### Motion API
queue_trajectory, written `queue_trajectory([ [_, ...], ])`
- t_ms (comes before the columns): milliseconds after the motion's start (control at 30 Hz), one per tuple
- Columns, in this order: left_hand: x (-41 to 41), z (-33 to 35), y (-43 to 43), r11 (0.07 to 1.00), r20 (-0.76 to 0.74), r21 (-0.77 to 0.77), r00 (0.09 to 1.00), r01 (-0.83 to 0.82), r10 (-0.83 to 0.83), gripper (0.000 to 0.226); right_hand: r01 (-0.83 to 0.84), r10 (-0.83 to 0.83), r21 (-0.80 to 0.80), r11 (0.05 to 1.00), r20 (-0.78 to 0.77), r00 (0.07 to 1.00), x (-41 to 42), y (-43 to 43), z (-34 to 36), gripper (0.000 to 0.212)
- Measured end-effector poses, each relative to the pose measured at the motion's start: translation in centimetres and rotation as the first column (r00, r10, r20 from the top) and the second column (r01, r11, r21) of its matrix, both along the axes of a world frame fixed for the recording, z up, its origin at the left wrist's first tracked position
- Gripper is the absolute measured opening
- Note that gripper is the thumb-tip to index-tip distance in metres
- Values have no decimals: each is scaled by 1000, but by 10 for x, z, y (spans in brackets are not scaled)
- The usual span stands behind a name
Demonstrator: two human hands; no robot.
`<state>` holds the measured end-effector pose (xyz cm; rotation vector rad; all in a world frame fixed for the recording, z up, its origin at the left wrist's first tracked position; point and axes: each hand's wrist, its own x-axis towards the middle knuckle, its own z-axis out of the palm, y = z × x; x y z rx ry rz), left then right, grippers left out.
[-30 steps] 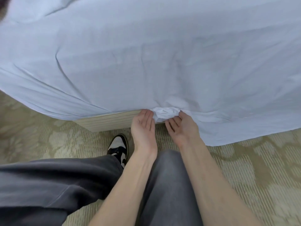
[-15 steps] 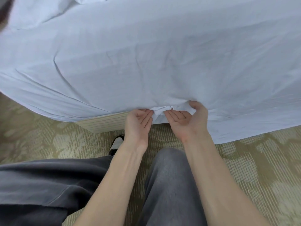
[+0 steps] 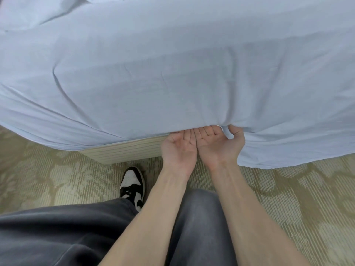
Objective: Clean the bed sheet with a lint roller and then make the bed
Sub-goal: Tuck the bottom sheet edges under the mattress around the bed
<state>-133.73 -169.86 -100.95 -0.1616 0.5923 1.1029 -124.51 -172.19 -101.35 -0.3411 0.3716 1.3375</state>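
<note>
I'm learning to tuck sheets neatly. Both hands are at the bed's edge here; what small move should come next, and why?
Probably shift both hands rightward and tuck the next stretch. The left hand and right hand lie palm-up with fingers under the bed sheet; left of them the bed base shows bare, while right of them the sheet hangs loose to the carpet.

From here I lose the fingertips of the left hand [image 3: 178,150] and right hand [image 3: 219,146] under the bed sheet [image 3: 172,73], which runs off the top and both sides. The sheet covers most of the bed base [image 3: 124,150]; a trouser leg [image 3: 76,227] hides the heel of the shoe [image 3: 132,181].
</note>
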Motion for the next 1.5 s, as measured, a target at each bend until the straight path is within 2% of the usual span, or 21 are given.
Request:
queue_trajectory([
  [67, -4, -3, 0, 999, 32, 26, 999, 26, -27, 33, -46, 48, -29, 999, 64, 997, 2, -3, 3, 34],
  [133, -14, -1, -4, 994, 2, 77, 996, 83, -84, 35, -130, 136, -47, 990, 160, 978, 7, -12, 10, 40],
  [200, -23, 2, -8, 992, -149, 56, 984, 109, -99, 38, -196, 239, -167, 966, 298, 924, 10, -18, 15, 36],
  [267, -26, 1, -13, 996, -404, 1, 911, 94, -85, 44, -153, 304, -376, 914, 384, 872, 5, -19, 10, 31],
  [333, -29, -6, -18, 999, -598, 26, 802, 46, -22, 47, -116, 345, -534, 838, 353, 870, -7, -20, -2, 30],
  [400, -31, -13, -20, 995, -647, 87, 762, 44, 23, 45, -217, 401, -540, 814, 251, 881, -16, -19, -6, 31],
  [467, -31, -13, -20, 988, -641, 106, 767, 111, -17, 43, -297, 400, -457, 838, 146, 905, -19, -15, -4, 31],
  [500, -29, -12, -21, 983, -629, 111, 776, 144, -42, 42, -286, 365, -418, 862, 123, 923, -18, -12, -1, 27],
  [567, -23, -8, -23, 980, -567, 113, 820, 166, -74, 41, -220, 301, -408, 886, 145, 942, -15, -4, 5, 17],
  [700, -14, 4, -26, 993, -363, 35, 927, 112, -92, 37, -143, 223, -427, 893, 145, 964, -9, -2, 15, 11],
  [800, -10, 6, -28, 998, -193, -26, 979, 60, -64, 43, -62, 92, -380, 923, 63, 994, -1, -13, 19, 31],
  [867, -5, 5, -28, 998, -148, -36, 988, 42, -47, 45, -15, 20, -341, 940, 11, 1000, 3, -15, 18, 53],
  [933, 0, 3, -26, 998, -112, -29, 992, 48, -51, 45, 17, -20, -281, 960, -8, 1000, 5, -13, 16, 64],
  [1067, 10, 2, -17, 993, -31, 51, 994, 104, -102, 42, 62, -60, -207, 976, 18, 998, 8, -4, 16, 68],
  [1167, 19, -7, -5, 991, 31, 78, 993, 111, -114, 28, 92, -88, -189, 978, 28, 996, 17, 6, 17, 61],
  [1267, 22, -11, 2, 990, 137, 93, 983, 107, -120, 25, 87, -85, -147, 985, 15, 996, 26, 13, 13, 64],
  [1333, 20, -9, 1, 985, 139, 99, 979, 138, -151, 22, 46, -45, -93, 995, 13, 999, 31, 9, 10, 67],
  [1433, 19, -3, -3, 985, 49, 75, 986, 158, -162, 25, -89, 90, -33, 996, 39, 995, 46, -2, 8, 72],
  [1500, 14, 2, -10, 981, -63, 49, 981, 189, -186, 36, -208, 218, -92, 974, 119, 969, 57, -10, 11, 66],
])
